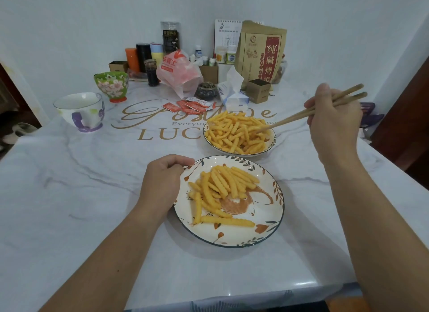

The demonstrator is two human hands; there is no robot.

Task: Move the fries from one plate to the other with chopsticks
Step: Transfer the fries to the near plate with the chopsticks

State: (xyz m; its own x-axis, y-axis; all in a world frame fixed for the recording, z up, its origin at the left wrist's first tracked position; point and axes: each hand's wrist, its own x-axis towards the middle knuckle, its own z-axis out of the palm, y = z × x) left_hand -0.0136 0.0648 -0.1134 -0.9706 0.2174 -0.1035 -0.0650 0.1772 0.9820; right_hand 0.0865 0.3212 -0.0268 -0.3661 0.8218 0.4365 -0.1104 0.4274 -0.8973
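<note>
Golden crinkle fries (236, 135) mostly sit piled on the far plate (273, 141); maybe a third made it onto the near plate (267, 232). Right hand (334, 123) pinches the chopsticks (299, 115), tips in the far pile. Left hand (162, 184) curls around the near plate's rim.

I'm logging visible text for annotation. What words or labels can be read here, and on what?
"LUC", cut off by the far plate: tablecloth.
"Everyon", cut off: tablecloth.
"纯碱烤馍": brown paper bag.
"华莱士": pink plastic bag.
Gold script word: partly hidden, unclear.
Calendar, bottles, sachets: too small.
</note>
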